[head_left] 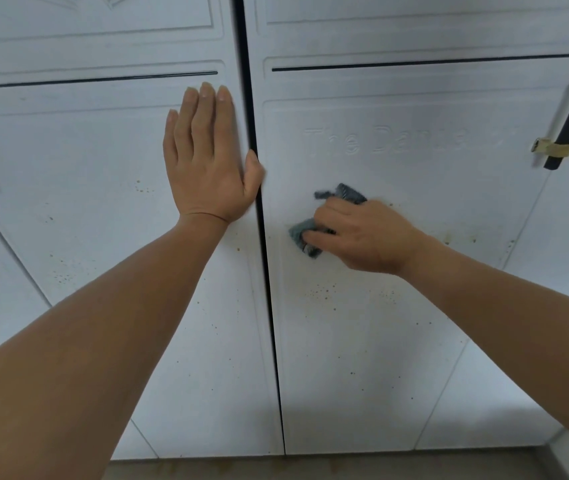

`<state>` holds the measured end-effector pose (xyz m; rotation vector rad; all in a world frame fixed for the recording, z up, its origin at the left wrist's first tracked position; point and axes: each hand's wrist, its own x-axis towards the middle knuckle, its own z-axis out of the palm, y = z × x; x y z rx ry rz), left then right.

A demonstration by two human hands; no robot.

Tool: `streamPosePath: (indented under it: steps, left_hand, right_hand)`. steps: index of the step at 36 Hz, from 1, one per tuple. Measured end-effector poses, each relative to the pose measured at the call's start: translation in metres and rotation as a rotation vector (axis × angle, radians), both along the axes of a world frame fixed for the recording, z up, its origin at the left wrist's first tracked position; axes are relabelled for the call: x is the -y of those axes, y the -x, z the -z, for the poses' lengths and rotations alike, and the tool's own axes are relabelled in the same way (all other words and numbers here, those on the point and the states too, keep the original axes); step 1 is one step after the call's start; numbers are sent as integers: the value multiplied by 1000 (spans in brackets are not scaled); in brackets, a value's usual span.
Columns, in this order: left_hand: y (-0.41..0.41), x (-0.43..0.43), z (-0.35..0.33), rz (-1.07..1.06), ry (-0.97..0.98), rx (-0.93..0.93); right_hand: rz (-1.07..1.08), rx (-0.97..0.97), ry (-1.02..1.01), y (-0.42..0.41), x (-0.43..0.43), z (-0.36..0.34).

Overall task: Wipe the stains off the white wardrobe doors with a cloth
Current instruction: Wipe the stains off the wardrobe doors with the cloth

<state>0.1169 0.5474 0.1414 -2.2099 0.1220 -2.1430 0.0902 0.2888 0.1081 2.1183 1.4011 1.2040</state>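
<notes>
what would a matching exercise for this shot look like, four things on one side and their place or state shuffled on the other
Column A
1 left hand
2 right hand
3 cloth
4 brown specks

Column B
a grey-blue, bunched against the right door
b scattered on the right door below the cloth
c flat, fingers straight, on the left door
d fingers curled round the cloth

Pairs: 1-c, 2-d, 3-a, 4-b
</notes>
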Motion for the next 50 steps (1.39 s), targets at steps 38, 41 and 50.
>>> streamPosePath:
  steps: [38, 41, 50]
  left_hand:
    - [-2, -2, 1, -2, -16, 8]
    - [-3, -2, 2, 3, -15, 7]
    - [-5, -2, 2, 9, -18, 29]
  right_hand:
    - [234, 70, -460, 3, 65, 1]
    - [195, 64, -265, 2, 68, 14]
    - [238, 77, -349, 2, 78, 24]
